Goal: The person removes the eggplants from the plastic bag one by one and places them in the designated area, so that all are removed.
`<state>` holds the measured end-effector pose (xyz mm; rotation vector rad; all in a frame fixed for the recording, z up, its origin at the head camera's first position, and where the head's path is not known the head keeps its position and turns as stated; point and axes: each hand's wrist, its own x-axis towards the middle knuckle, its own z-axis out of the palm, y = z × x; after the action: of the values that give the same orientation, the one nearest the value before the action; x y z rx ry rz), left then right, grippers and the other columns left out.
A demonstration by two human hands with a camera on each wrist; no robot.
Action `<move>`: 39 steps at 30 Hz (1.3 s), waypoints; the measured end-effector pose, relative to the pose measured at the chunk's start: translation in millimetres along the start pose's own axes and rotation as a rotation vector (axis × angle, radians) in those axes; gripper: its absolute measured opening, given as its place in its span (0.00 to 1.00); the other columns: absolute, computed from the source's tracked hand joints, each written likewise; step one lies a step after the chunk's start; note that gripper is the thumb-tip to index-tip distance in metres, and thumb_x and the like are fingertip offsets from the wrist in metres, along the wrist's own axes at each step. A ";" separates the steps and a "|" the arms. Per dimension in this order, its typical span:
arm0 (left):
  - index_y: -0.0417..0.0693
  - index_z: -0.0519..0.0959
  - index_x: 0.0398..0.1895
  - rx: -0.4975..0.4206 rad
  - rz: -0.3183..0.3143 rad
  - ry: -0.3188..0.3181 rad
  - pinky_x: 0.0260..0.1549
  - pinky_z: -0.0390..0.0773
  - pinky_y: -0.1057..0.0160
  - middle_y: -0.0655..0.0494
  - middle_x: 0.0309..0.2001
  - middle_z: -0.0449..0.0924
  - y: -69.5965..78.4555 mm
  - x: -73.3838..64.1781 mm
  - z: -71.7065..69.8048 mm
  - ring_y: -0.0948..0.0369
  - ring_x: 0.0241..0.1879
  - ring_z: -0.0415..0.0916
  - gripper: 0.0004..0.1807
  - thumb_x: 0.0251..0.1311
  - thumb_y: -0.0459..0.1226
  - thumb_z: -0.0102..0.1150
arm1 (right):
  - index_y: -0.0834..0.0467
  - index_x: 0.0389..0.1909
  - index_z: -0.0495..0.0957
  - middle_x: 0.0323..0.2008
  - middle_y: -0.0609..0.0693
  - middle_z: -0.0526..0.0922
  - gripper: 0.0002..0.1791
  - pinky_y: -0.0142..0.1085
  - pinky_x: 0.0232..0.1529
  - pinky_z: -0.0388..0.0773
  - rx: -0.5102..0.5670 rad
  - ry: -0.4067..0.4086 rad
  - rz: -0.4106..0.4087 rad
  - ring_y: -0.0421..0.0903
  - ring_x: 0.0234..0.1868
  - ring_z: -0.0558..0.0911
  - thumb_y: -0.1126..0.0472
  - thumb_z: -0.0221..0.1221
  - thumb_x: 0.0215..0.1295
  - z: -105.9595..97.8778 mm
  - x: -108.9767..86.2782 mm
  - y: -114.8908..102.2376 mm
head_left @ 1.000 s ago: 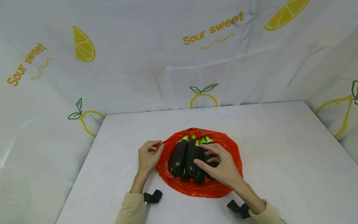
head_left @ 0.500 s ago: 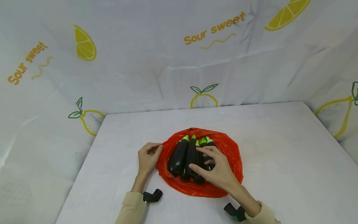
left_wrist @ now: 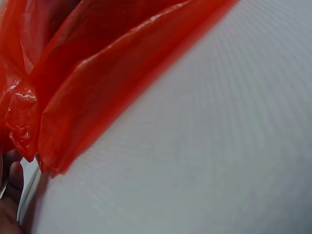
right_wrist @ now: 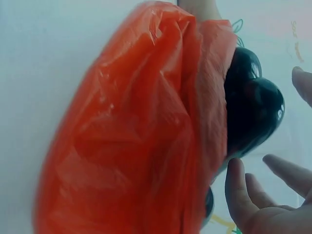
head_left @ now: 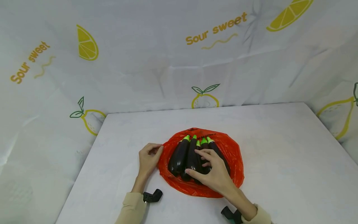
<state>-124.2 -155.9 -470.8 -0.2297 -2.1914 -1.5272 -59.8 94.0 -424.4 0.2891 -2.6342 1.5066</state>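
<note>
A red plastic bag point(head_left: 236, 160) lies spread on the table with its mouth open and rolled outward. Inside it, several dark eggplants point(head_left: 179, 158) lie side by side, bright green stem ends pointing away from me. At the bag's left edge my left hand point(head_left: 147, 160) pinches the rim between thumb and fingers; the left wrist view shows only fingertips point(left_wrist: 14, 178) by the bag's folds. My right hand point(head_left: 216, 175) is over the eggplants, thumb and fingers spread apart, with nothing gripped. It hides part of the right-hand eggplants. In the right wrist view its fingers are beside an eggplant point(right_wrist: 256, 109).
The bag sits mid-table on a white tabletop point(head_left: 282, 149). Behind and beside it hangs a white cloth point(head_left: 134, 56) printed with lemons and words. A black camera mount point(head_left: 153, 196) is strapped at the left wrist and another point(head_left: 231, 214) at the right.
My right hand has shifted left and slightly toward me over the eggplants, uncovering more of the rightmost one. My left hand stays at the bag's rim.
</note>
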 end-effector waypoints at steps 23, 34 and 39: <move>0.39 0.88 0.34 0.076 -0.015 0.011 0.34 0.75 0.77 0.45 0.30 0.86 -31.7 -3.2 4.5 0.67 0.30 0.74 0.05 0.57 0.25 0.69 | 0.62 0.53 0.86 0.50 0.55 0.86 0.27 0.38 0.44 0.88 0.105 0.132 -0.019 0.49 0.45 0.87 0.62 0.78 0.49 12.3 -8.9 6.5; 0.34 0.87 0.34 0.049 0.009 0.002 0.33 0.77 0.74 0.42 0.29 0.85 -0.8 -1.6 0.2 0.66 0.30 0.74 0.03 0.58 0.24 0.67 | 0.60 0.54 0.86 0.50 0.54 0.86 0.23 0.40 0.47 0.86 0.174 0.206 -0.031 0.52 0.50 0.87 0.63 0.75 0.55 3.8 -11.1 9.7; 0.34 0.87 0.34 0.055 0.004 -0.007 0.33 0.77 0.74 0.41 0.29 0.85 1.3 -0.3 -0.5 0.65 0.30 0.74 0.03 0.58 0.24 0.67 | 0.60 0.54 0.85 0.51 0.54 0.86 0.23 0.41 0.48 0.85 0.187 0.212 -0.019 0.53 0.52 0.87 0.63 0.75 0.56 -4.0 -13.3 7.1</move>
<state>-123.3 -155.8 -469.7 -0.2224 -2.2335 -1.4644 -48.3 102.5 -430.6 0.1566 -2.3281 1.6788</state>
